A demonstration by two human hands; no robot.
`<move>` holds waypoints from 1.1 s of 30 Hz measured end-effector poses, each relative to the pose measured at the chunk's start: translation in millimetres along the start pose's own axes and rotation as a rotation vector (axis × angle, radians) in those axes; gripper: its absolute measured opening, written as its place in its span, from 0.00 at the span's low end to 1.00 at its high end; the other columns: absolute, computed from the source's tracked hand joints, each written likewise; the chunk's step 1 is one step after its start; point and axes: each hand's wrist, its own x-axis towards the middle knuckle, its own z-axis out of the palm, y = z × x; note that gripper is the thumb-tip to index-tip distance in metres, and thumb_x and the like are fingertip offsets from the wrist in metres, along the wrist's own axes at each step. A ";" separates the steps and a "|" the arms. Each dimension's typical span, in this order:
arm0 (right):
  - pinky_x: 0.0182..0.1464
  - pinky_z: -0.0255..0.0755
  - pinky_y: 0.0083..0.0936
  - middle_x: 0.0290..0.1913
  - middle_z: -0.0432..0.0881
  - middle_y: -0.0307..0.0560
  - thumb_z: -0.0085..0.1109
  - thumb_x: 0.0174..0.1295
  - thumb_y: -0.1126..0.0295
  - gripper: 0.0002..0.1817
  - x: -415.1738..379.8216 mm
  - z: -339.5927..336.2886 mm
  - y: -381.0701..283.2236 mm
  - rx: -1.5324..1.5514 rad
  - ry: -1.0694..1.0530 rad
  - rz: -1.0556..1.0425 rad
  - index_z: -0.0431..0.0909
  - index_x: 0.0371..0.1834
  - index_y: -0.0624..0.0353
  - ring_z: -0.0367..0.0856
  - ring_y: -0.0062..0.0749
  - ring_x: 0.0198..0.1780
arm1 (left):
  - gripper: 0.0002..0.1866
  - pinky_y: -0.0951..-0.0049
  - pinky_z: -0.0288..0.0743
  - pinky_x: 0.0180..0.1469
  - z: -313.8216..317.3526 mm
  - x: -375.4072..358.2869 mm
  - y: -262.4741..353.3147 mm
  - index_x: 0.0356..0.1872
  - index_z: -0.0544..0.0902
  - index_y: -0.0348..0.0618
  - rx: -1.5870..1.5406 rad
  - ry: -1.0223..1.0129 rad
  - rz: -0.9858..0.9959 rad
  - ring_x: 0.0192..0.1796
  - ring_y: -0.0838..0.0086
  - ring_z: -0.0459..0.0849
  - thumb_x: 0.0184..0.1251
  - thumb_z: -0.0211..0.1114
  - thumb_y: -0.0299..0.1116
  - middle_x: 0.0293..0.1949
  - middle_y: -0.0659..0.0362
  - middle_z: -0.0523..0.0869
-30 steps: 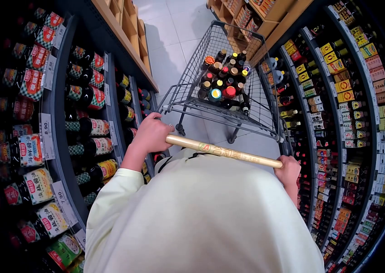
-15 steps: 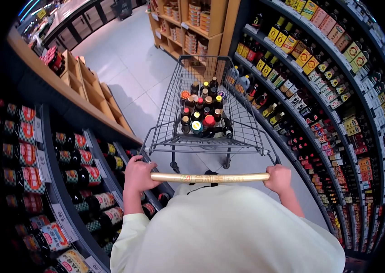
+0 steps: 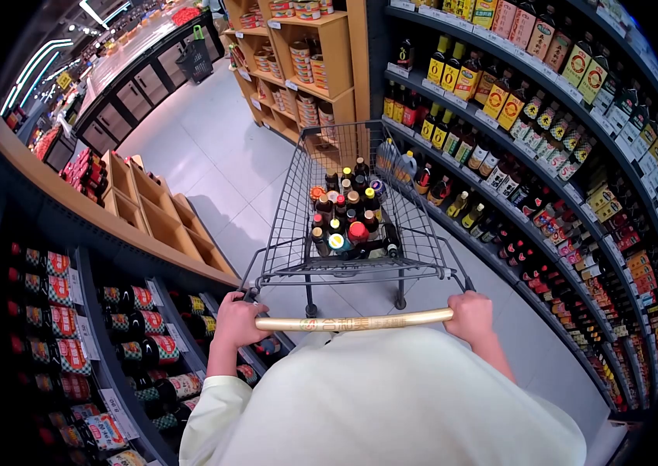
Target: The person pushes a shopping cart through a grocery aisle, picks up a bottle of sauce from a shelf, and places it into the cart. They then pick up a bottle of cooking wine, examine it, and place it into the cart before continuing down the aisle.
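Both of my hands grip the yellow handlebar [image 3: 354, 320] of a dark wire shopping cart [image 3: 282, 233]. My left hand [image 3: 240, 319] is wrapped round its left end, and my right hand [image 3: 471, 316] round its right end. Inside the cart, several dark bottles with yellow, red, black and tan caps stand close together. A bottle with a large red cap [image 3: 358, 232] and one with a white-and-yellow cap [image 3: 337, 243] are nearest me. One dark bottle [image 3: 391, 242] leans at the right of the group.
Curved shelves [image 3: 500, 124] of bottles and boxes run along the right. Shelves of bottles [image 3: 57, 311] line the left, beside empty wooden crates [image 3: 162, 217]. Ahead stands a wooden shelf [image 3: 352, 70] with canned goods. Farther back, a dark basket [image 3: 195, 60] stands by a counter.
The view has tilted up, so the cart and my hands sit lower in it. More of the counter and ceiling lights shows. Both hands keep their hold on the handlebar.
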 end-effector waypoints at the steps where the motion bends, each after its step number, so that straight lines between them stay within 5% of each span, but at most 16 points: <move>1: 0.28 0.71 0.39 0.18 0.78 0.42 0.65 0.37 0.65 0.07 0.4 0.1 1.2 -0.009 -0.008 0.004 0.75 0.15 0.52 0.79 0.41 0.26 | 0.21 0.65 0.68 0.63 0.3 3.4 -1.9 0.35 0.91 0.53 0.001 -0.010 0.022 0.34 0.67 0.87 0.38 0.75 0.51 0.24 0.58 0.87; 16: 0.27 0.70 0.39 0.17 0.76 0.41 0.65 0.37 0.64 0.09 -15.3 0.8 -30.5 -0.025 0.022 0.113 0.74 0.15 0.51 0.78 0.41 0.25 | 0.28 0.56 0.60 0.72 -15.4 70.1 -49.7 0.44 0.90 0.60 0.146 -0.393 0.352 0.43 0.66 0.88 0.46 0.69 0.66 0.32 0.57 0.90; 33: 0.31 0.70 0.38 0.19 0.77 0.40 0.66 0.37 0.66 0.09 -83.4 1.7 -127.1 -0.063 -0.052 0.404 0.74 0.17 0.52 0.78 0.40 0.27 | 0.26 0.60 0.61 0.70 -31.9 114.8 -81.8 0.48 0.89 0.58 0.118 -0.510 0.629 0.43 0.67 0.87 0.48 0.73 0.57 0.33 0.57 0.90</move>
